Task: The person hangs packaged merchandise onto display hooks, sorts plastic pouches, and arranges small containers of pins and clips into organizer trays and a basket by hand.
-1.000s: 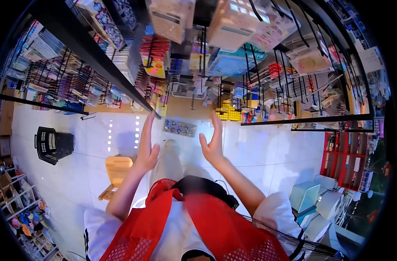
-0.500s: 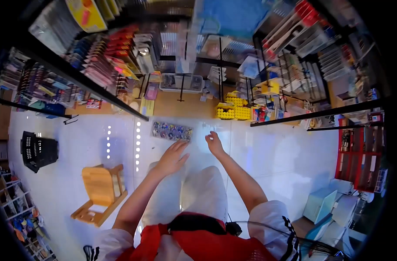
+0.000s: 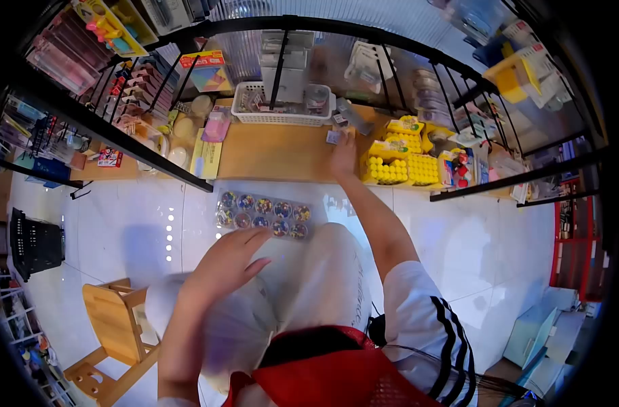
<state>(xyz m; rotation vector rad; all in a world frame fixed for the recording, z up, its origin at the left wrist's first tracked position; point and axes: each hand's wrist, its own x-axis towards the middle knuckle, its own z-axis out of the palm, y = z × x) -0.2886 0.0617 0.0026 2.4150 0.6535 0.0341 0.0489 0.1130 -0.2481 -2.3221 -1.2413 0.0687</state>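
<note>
"Fingers of the right hand first: how set?"

"Stretched forward over the wooden shelf, close together, tips at a small bluish packet. Touching, pinching or merely beside it: impossible to tell, with the tips blurred."

"And on the left hand?"

"Held out low, back uppermost, fingers side by side, thumb spread away from them in a wide gap."

"Where to look for the clear tray of round cups?"

"At one o'clock from the left hand, with the fingertips overlapping its near edge in view. Contact there: unclear. Ten cups in two rows, filled with many-coloured bits. Set between the shelf's front edge and the pale trousers."

"Around the right hand, then?"

"At three o'clock, near it, yellow cartons. At ten o'clock, a white basket with packets inside. At twelve, just past the fingertips, a grey packet."

"Farther out?"

"At eight o'clock from the left hand, well apart, a wooden chair. At nine, a black basket on the shiny floor."
</note>
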